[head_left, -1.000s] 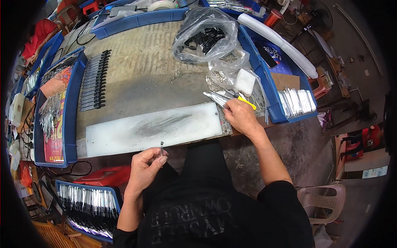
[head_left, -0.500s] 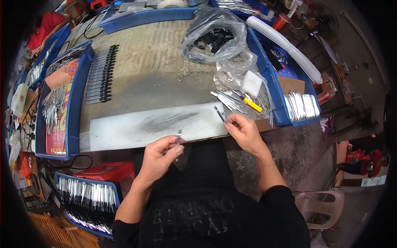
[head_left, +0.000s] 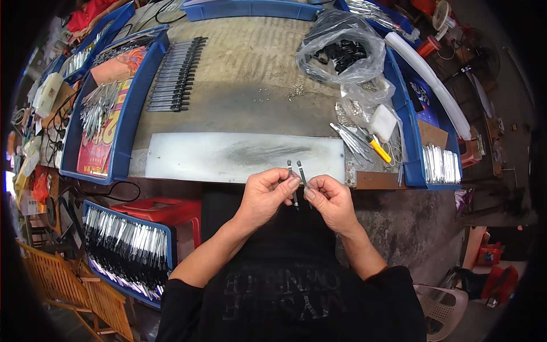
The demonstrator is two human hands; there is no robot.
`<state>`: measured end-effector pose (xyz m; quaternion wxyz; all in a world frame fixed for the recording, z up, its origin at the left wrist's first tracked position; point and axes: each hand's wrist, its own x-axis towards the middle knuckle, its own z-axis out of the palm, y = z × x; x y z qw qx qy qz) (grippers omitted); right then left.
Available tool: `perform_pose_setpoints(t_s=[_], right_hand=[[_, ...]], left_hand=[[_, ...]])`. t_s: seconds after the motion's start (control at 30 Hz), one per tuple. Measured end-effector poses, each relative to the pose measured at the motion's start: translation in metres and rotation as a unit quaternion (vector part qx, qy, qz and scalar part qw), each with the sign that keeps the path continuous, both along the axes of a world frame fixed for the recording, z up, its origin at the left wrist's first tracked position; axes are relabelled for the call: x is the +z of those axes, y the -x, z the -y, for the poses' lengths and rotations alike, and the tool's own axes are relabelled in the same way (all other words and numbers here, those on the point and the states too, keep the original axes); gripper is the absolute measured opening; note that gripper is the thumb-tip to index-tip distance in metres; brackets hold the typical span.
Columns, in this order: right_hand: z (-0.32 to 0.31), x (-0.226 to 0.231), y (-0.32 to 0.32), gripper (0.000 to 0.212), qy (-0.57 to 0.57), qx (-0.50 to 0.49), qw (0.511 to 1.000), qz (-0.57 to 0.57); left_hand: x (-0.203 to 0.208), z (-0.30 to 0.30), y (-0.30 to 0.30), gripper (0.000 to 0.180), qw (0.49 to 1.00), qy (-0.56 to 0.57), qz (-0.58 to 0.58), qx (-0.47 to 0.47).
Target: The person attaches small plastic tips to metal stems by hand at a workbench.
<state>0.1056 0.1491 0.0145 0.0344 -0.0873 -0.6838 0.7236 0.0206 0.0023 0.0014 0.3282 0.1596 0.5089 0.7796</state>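
Head view. Two thin metal strips: left strip (head_left: pixel 291 178) pinched between thumb and fingertips of the left hand (head_left: pixel 266 194), right strip (head_left: pixel 302 176) pinched likewise by the right hand (head_left: pixel 330 199). Both hands closed to a fine pinch, other fingers curled. Strips stand nearly upright, side by side, close together; whether they touch cannot be told. Both are held just off the near edge of the tabletop (head_left: pixel 239 74), in front of the person's chest.

Behind the strips, along the near edge: pale metal plate (head_left: pixel 228 157), lying flat, with a dark smear at its middle.

Near right corner: loose bundle of strips (head_left: pixel 350 141), a yellow-handled tool (head_left: pixel 379 151) just beside it, a white block (head_left: pixel 383 121) behind.

Right edge, farther back: clear bag (head_left: pixel 342 48) holding black parts; a smaller clear bag (head_left: pixel 364 97) in front of it.

Far left of the tabletop: row of black-ended pieces (head_left: pixel 176 74), laid parallel.

Left edge: blue tray (head_left: pixel 128 114) with a red printed sheet and a heap of metal strips.

Right edge, beyond the tabletop: blue bin (head_left: pixel 407 131), a stack of bright strips (head_left: pixel 441 165), a white tube (head_left: pixel 427 80).

Below the tabletop, left: blue bin of finished pieces (head_left: pixel 125 251) on a red box (head_left: pixel 165 211).
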Motion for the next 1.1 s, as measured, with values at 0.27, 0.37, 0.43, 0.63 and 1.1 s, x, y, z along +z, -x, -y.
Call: perform_pose_setpoints(t_s=[0.27, 0.37, 0.43, 0.63, 1.1], right_hand=[[0.010, -0.007, 0.001, 0.011, 0.008, -0.006, 1.000, -0.005], [0.012, -0.007, 0.001, 0.011, 0.004, -0.013, 1.000, -0.010], [0.013, -0.006, 0.001, 0.011, 0.007, -0.018, 1.000, -0.016], [0.014, -0.006, 0.002, 0.010, 0.023, -0.023, 0.999, -0.017], [0.012, -0.012, 0.002, 0.010, -0.092, -0.038, 0.995, -0.026]], left_hand=[[-0.001, 0.000, -0.002, 0.012, 1.000, 0.015, 0.003, 0.012], [-0.003, 0.000, -0.002, 0.012, 1.000, 0.009, 0.005, 0.008], [-0.003, 0.000, -0.002, 0.014, 1.000, -0.003, 0.011, 0.009], [-0.001, -0.001, -0.002, 0.012, 1.000, 0.008, 0.010, 0.004], [-0.004, -0.002, -0.002, 0.012, 1.000, 0.029, 0.005, 0.005]])
